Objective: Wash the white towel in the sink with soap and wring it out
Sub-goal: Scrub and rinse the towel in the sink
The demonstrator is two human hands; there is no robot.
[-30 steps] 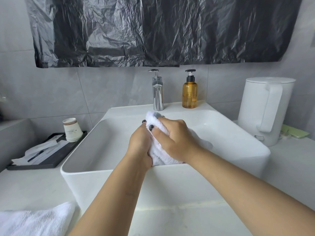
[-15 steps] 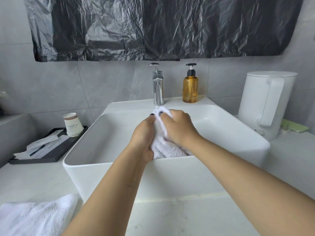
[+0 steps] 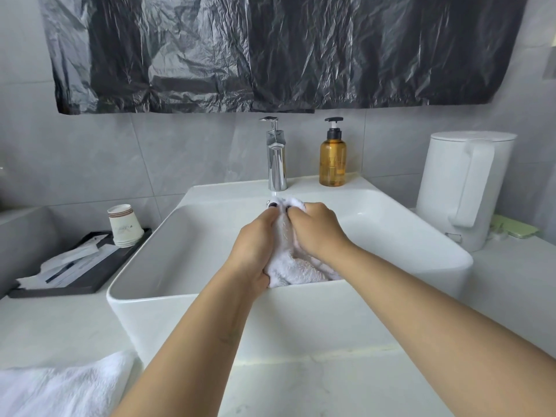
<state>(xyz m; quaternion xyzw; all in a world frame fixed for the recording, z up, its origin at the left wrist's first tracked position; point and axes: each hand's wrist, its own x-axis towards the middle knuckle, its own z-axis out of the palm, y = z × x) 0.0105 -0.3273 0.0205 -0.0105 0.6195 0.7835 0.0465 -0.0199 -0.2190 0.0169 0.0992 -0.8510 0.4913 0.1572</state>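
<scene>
The white towel (image 3: 291,264) is bunched up inside the white rectangular sink (image 3: 400,233), below the chrome tap (image 3: 276,158). My left hand (image 3: 255,248) grips its left side and my right hand (image 3: 316,230) grips its right side, knuckles close together. The towel's top end pokes out between my fingertips near the tap; its lower part hangs behind the sink's front wall. An amber soap bottle (image 3: 332,159) with a black pump stands on the sink's back ledge, right of the tap.
A white kettle (image 3: 464,188) stands right of the sink, with a green item (image 3: 514,228) behind it. On the left, a dark tray (image 3: 87,273) holds stacked paper cups (image 3: 124,225) and sachets. Another white towel (image 3: 60,386) lies on the counter at bottom left.
Both hands have shifted with the towel farther back toward the tap, and the towel is squeezed more tightly between them. The camera view has tipped slightly upward.
</scene>
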